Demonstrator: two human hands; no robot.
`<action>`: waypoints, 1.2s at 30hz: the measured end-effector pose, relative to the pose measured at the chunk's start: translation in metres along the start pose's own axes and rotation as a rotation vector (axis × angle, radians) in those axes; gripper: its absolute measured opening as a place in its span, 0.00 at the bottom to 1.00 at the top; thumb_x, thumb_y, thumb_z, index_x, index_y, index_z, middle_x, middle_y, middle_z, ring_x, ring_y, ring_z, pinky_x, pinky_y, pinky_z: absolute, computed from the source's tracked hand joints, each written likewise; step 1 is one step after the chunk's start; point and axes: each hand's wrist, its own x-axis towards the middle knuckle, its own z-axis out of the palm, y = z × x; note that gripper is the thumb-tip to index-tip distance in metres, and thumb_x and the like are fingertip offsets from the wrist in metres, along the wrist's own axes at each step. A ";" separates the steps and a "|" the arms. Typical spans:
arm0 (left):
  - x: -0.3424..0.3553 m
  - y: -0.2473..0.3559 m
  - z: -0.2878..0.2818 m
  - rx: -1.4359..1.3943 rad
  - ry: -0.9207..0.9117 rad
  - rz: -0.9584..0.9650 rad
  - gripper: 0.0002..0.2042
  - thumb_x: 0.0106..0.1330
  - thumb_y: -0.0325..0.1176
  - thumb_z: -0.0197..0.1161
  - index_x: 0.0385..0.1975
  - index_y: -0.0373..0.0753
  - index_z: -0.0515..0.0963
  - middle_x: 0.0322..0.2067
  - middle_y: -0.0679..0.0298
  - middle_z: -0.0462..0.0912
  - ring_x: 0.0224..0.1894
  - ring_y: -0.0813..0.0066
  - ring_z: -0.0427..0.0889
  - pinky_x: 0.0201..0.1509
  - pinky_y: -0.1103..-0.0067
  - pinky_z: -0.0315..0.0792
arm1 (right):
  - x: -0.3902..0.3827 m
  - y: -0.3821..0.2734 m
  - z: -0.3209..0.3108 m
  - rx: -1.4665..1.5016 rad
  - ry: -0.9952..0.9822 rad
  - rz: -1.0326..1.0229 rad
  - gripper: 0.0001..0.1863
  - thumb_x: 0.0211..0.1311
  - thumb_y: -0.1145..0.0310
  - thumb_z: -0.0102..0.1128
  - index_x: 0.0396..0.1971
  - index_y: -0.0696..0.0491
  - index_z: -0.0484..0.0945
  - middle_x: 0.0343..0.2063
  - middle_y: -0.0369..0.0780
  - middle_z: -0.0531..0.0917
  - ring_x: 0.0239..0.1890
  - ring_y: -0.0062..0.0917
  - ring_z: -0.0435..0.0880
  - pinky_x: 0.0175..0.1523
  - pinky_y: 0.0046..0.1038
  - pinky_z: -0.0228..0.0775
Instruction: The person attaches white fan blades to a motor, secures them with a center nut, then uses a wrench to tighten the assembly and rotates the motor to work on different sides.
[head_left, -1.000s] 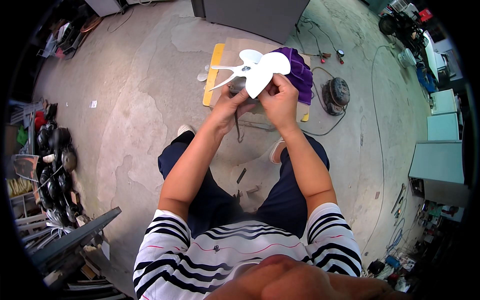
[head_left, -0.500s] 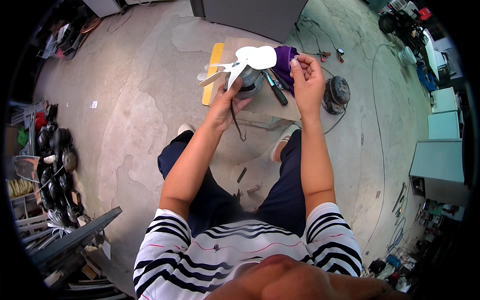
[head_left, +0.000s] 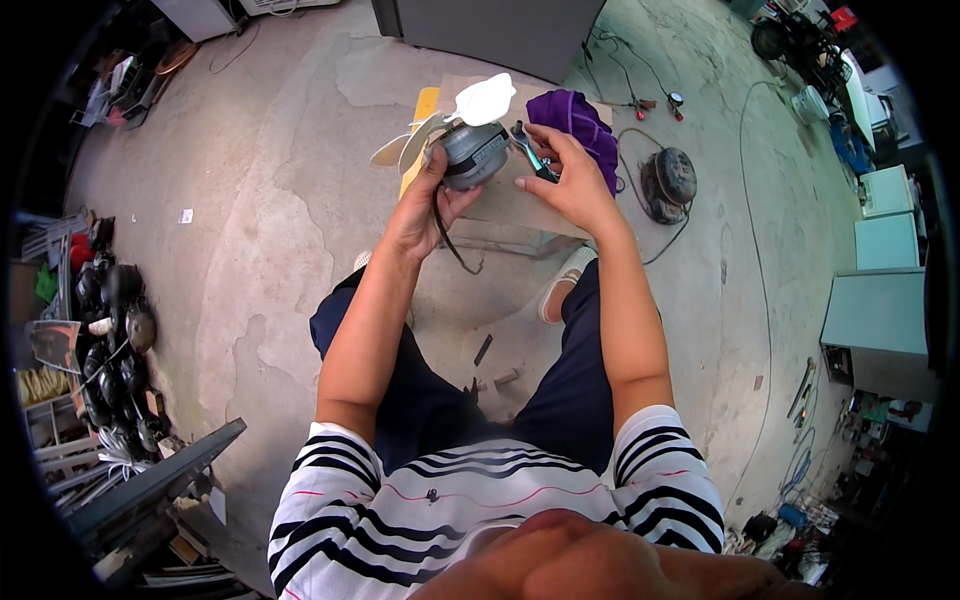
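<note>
My left hand (head_left: pixel 425 205) is wrapped round a small grey fan motor (head_left: pixel 474 156). White fan blades (head_left: pixel 485 100) are fixed on its far-left side, and a dark cord (head_left: pixel 445 228) hangs from it past my wrist. Just right of the motor is my right hand (head_left: pixel 580 185), thumb and fingers apart, nothing visible between the tips. Behind those fingers shows a hand tool (head_left: pixel 528 150) with a dark head and a teal and black grip, seemingly lying on the brown sheet (head_left: pixel 500 205). My palm hides the rest of the grip.
A purple cloth (head_left: pixel 585 125) lies beyond my right hand, with a yellow strip (head_left: pixel 427 103) by the blades. To the right stands a dark round compressor (head_left: pixel 668 178) with a cord. Gauge hoses (head_left: pixel 645 100) and a grey cabinet (head_left: pixel 490 35) are farther off. Piled parts (head_left: pixel 120 300) line the left.
My left hand has turned the motor, so its blades face left and its body faces right. My right hand has moved left toward the motor, its pinch now spread.
</note>
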 end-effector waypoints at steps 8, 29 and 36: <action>-0.008 0.005 -0.011 -0.007 -0.095 -0.168 0.34 0.75 0.61 0.47 0.60 0.30 0.68 0.45 0.51 0.84 0.41 0.65 0.90 0.47 0.71 0.88 | -0.001 -0.015 0.020 0.130 -0.087 -0.153 0.46 0.47 0.72 0.77 0.69 0.52 0.66 0.61 0.42 0.75 0.63 0.34 0.75 0.66 0.33 0.68; -0.035 0.018 0.043 1.219 0.419 0.851 0.20 0.76 0.43 0.59 0.56 0.32 0.73 0.42 0.60 0.80 0.44 0.72 0.80 0.56 0.75 0.73 | -0.002 -0.021 0.055 0.506 0.315 -0.153 0.48 0.43 0.72 0.85 0.64 0.56 0.63 0.56 0.41 0.77 0.57 0.28 0.80 0.60 0.31 0.78; -0.041 -0.035 0.057 0.694 0.118 0.391 0.39 0.75 0.55 0.56 0.74 0.42 0.44 0.60 0.58 0.67 0.60 0.70 0.71 0.65 0.67 0.68 | 0.001 -0.034 0.067 0.558 0.481 -0.106 0.45 0.42 0.69 0.85 0.60 0.59 0.66 0.54 0.44 0.79 0.55 0.32 0.82 0.59 0.32 0.78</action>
